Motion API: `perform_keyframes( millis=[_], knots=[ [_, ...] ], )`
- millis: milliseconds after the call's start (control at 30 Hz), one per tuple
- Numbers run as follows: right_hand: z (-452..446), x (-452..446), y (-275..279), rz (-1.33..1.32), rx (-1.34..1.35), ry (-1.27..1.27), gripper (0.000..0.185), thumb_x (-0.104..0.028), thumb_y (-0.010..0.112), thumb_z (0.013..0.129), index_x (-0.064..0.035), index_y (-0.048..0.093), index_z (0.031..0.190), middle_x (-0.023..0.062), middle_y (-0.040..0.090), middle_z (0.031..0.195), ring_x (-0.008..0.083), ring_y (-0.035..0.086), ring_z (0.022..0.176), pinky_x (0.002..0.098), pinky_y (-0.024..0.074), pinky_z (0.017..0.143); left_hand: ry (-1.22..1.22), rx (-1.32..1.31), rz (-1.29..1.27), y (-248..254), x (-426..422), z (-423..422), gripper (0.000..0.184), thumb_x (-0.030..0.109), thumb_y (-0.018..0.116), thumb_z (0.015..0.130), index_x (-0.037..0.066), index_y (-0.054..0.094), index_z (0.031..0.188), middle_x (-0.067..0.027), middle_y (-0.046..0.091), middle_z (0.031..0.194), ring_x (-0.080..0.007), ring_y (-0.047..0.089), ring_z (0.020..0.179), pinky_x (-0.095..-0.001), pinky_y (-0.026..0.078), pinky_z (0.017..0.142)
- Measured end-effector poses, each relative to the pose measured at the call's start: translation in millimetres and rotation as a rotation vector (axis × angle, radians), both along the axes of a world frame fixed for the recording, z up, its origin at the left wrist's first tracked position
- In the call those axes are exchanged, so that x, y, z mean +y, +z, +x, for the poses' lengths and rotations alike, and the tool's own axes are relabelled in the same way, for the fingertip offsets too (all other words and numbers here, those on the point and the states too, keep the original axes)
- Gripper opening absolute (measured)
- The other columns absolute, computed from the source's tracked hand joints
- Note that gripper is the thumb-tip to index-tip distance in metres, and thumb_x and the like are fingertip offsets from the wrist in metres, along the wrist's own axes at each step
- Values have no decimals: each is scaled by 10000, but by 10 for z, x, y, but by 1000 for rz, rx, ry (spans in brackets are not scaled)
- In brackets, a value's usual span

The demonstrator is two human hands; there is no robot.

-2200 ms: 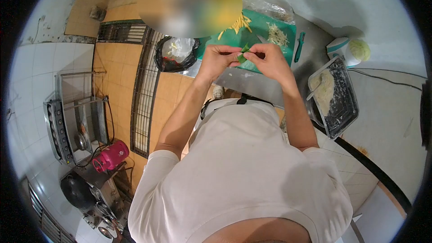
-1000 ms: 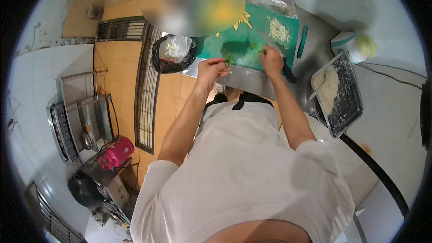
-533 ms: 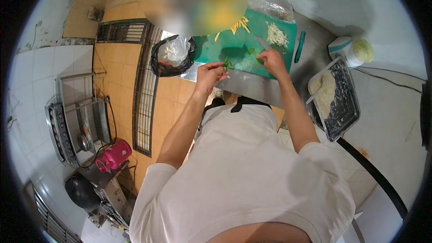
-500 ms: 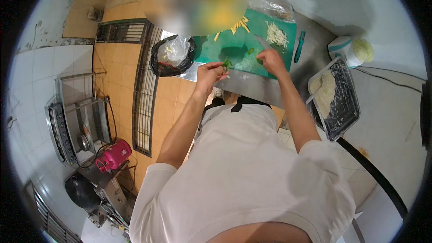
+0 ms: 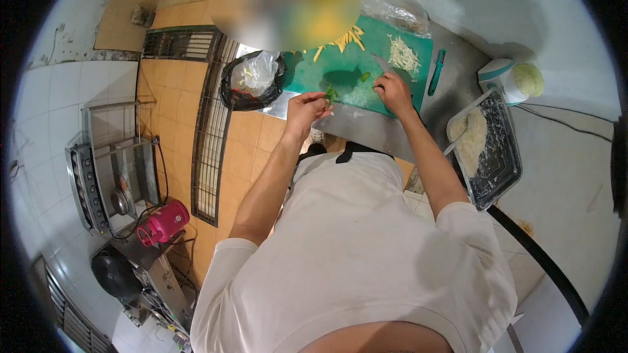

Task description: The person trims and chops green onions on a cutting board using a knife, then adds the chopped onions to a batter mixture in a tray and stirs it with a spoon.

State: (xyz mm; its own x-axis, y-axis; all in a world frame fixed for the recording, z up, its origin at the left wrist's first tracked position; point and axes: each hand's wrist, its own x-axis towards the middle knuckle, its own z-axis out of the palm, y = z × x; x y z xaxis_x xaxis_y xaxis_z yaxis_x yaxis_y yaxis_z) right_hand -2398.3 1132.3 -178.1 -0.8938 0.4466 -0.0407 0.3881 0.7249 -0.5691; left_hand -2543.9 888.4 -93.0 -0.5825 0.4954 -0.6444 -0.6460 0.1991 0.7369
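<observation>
My left hand point(image 5: 305, 114) pinches a small piece of green vegetable point(image 5: 331, 96) between thumb and fingers, just over the near edge of the green cutting board point(image 5: 302, 77). My right hand point(image 5: 395, 95) is closed at the board's near right side. From under its fingers a knife point(image 5: 381, 63) shows its blade, pointing away and to the left; the handle is hidden in the hand. Something small and dark sits at those fingertips. A small green scrap point(image 5: 365, 76) lies on the board between my hands. Farther back are pale shreds point(image 5: 404, 55) and yellow strips point(image 5: 350, 38).
Left of the board is a black-bagged container point(image 5: 230, 88) holding clear plastic. A teal-handled peeler point(image 5: 436, 73) lies on the metal table point(image 5: 451, 46). To the right stand a dark tray point(image 5: 500, 170) with pale flour-like stuff and a white container point(image 5: 500, 77). A blurred patch hides the back left.
The green piece in my left hand has turned slightly. My right hand stays at nearly the same spot, its fingers a little more curled. The whole view has shifted slightly.
</observation>
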Motion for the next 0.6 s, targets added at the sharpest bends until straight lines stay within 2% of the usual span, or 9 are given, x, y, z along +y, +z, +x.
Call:
perform_keyframes(
  millis=[300, 500, 600],
  knots=[
    [10, 37, 88, 67, -23, 98, 126, -128, 673, 837, -77, 734, 934, 111, 662, 990, 332, 628, 994, 454, 522, 879, 2, 2, -4, -25, -15, 33, 266, -27, 668, 865, -94, 633, 1120, -163, 700, 997, -229, 727, 828, -295, 610, 716],
    [-32, 24, 88, 102, -184, 105, 134, -115, 661, 846, -82, 710, 967, 114, 664, 1026, 342, 621, 1001, 454, 512, 894, 22, 3, 10, -23, -32, 30, 270, -19, 673, 856, -98, 633, 1110, -161, 701, 987, -225, 727, 825, -289, 609, 706],
    [-67, 44, 87, 70, -75, 135, 102, -106, 657, 847, -78, 703, 933, 126, 668, 1007, 351, 617, 998, 453, 510, 893, 33, 4, 14, -25, -40, 8, 260, -22, 673, 857, -97, 636, 1104, -162, 701, 977, -223, 726, 821, -289, 609, 699]
  ],
)
